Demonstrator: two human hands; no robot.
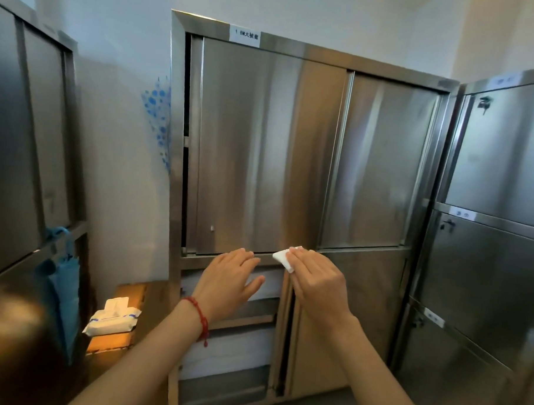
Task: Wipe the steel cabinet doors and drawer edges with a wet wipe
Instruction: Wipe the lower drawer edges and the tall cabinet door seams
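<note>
Up top, label [247,35] "1.8M", rest unreadable.

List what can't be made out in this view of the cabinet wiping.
Head view only:
- Wet wipe: mostly hidden under the right hand.
- Cabinet label: text too small and blurred.
- Interior behind the upper sliding door: dark gap only.
- Wipe pack: print unreadable.
- Left hand covers the rail.

Brushed, glossy steel cabinet doors [268,147] — soft white wet wipe [283,258] — red corded bracelet [201,317].
</note>
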